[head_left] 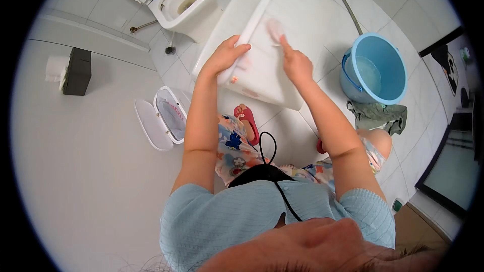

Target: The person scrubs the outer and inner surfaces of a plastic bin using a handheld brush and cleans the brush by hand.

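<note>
A large translucent white plastic bin (290, 65) stands tilted in front of me on the tiled floor. My left hand (227, 58) grips its rim, thumb on the near side, with the fingers showing faintly through the plastic. My right hand (298, 65) is at the broad wall of the bin, index finger stretched forward and the other fingers curled. At that fingertip is a blurred pink oval thing (274, 30); I cannot make out its kind. An orange sticker (235, 79) is near the bin's lower corner.
A blue bucket (357, 65) with water stands at the right, a dark green cloth (378, 116) beside it. A green-tipped pole (348, 5) lies behind. The toilet (199, 15) is at upper left, an open white lidded trash bin (154, 121) below it.
</note>
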{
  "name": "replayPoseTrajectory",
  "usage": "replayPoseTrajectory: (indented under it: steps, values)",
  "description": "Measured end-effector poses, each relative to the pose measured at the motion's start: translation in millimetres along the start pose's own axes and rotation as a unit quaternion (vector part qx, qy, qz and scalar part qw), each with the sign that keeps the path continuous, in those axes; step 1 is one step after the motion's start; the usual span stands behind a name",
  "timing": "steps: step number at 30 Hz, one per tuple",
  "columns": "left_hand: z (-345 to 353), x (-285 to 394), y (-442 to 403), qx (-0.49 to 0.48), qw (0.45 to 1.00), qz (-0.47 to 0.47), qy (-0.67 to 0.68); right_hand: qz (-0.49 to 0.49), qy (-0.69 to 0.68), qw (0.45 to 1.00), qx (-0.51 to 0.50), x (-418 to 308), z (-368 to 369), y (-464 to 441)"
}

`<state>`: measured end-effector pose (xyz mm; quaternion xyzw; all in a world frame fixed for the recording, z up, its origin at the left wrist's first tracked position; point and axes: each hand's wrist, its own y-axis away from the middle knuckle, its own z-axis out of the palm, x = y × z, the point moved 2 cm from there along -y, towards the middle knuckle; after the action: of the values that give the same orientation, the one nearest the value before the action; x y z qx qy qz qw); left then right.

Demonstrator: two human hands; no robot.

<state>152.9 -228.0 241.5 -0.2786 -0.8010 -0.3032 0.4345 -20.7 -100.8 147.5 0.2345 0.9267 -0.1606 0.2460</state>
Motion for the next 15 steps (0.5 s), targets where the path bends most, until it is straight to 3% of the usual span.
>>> replayPoseTrajectory:
  steps: [7, 9, 13, 15]
  values:
    - [-2.5, -2.1, -6.9, 0.008, 1.000, 0.011, 0.021, 0.109, 0.019, 0.994, 0.011, 82.7, 26.7, 27.2]
    - [-2.3, -4.8, -8.9, 0.022, 0.998, 0.042, 0.029, 0.214, -0.008, 0.977, -0.019, 96.8, 31.3, 30.5]
    - [1.6, 0.0, -0.8, 0.045, 0.998, 0.035, -0.011, 0.179, -0.022, 0.984, -0.004, 76.4, 21.5, 9.0]
    - [5.2, 1.1, 2.8, 0.028, 0.999, 0.023, 0.001, 0.096, -0.052, 0.994, 0.006, 43.1, 12.4, -16.7]
